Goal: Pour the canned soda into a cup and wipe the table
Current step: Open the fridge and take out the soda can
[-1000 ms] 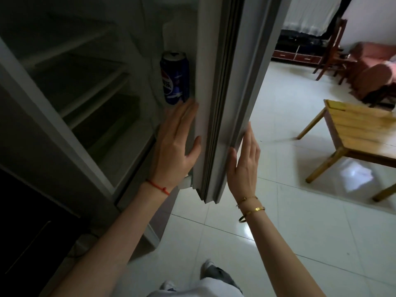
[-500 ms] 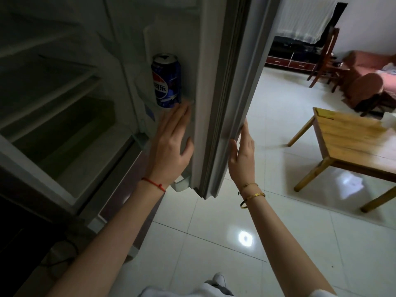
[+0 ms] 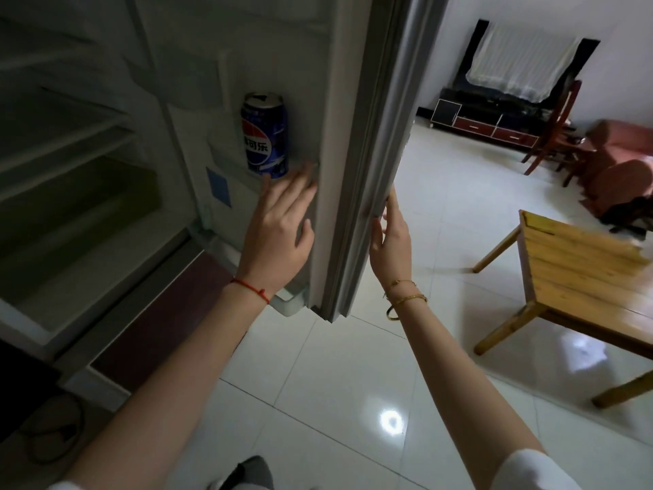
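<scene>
Soda can [image 3: 265,136] upright in fridge door [image 3: 339,136] shelf, left hand [image 3: 279,235] below (grip wide, empty), right hand [image 3: 392,238] flat on door edge.

You have the can [image 3: 265,134] standing upright on the door shelf [image 3: 226,160] of the open fridge. Left of the can, the fridge's inner shelves [image 3: 67,136] look bare in the dim light. Right of the can, past the door, the tiled floor [image 3: 318,376] carries a wooden table [image 3: 579,274]; beyond it stand a chair [image 3: 554,129] and a low cabinet [image 3: 484,127].
</scene>
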Available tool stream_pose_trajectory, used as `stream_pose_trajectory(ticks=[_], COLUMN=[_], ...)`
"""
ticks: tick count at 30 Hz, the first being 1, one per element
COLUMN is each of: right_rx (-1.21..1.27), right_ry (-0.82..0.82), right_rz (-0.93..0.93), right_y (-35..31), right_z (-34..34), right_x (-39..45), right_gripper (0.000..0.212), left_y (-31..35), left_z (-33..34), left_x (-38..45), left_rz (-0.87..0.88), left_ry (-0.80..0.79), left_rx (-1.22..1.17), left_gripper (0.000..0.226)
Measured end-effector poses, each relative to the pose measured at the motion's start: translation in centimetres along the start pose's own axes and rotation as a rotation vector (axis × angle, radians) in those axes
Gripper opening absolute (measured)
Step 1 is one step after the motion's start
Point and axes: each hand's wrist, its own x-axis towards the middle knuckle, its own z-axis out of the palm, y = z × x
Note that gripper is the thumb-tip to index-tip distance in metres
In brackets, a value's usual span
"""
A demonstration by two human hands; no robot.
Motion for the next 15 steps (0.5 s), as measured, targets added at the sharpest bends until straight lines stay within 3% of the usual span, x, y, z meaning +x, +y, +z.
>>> stream_pose_trajectory(ticks=[15], right_rx=[0.058], right_ry=[-0.068], right_rz=[0.033], right_y=[7.6], right_z=[-0.3], right_x=[11.9], right_gripper=[0.055], left_y=[1.7], left_z=[9.6], left_x=[7.8], left_rz=[0.067], left_ry=[0.021], left_rx=[0.061], left_gripper=[0.052])
